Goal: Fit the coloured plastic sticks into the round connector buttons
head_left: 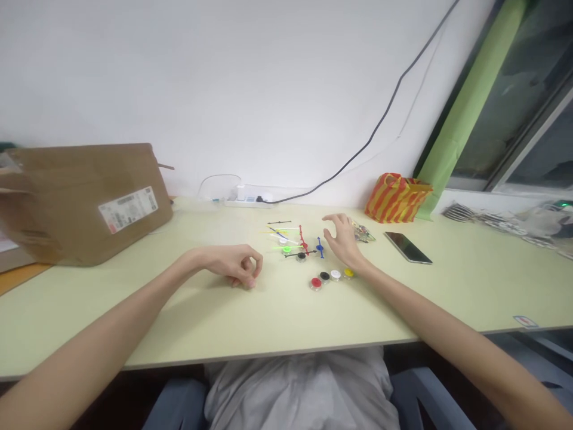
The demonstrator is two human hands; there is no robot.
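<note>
My left hand (235, 266) rests on the table with its fingers curled together in a pinch. Anything between those fingertips is hidden. My right hand (342, 239) is open, thumb and fingers apart, just right of a blue arrow spinner (320, 247). Between the hands lie a red arrow (301, 234), a black arrow on a round base (301, 257), a green round base (286, 250) and several thin coloured arrows. Nearer me sit a red round base (316, 283), a black one (324, 276), a white one (335, 275) and a yellow one (348, 273).
Partly behind my right hand lies a clear bag of small parts (363, 232). A phone (408, 247) is to its right. A striped bag (396, 197) and a power strip (248, 202) stand by the wall. A cardboard box (89, 203) fills the left side.
</note>
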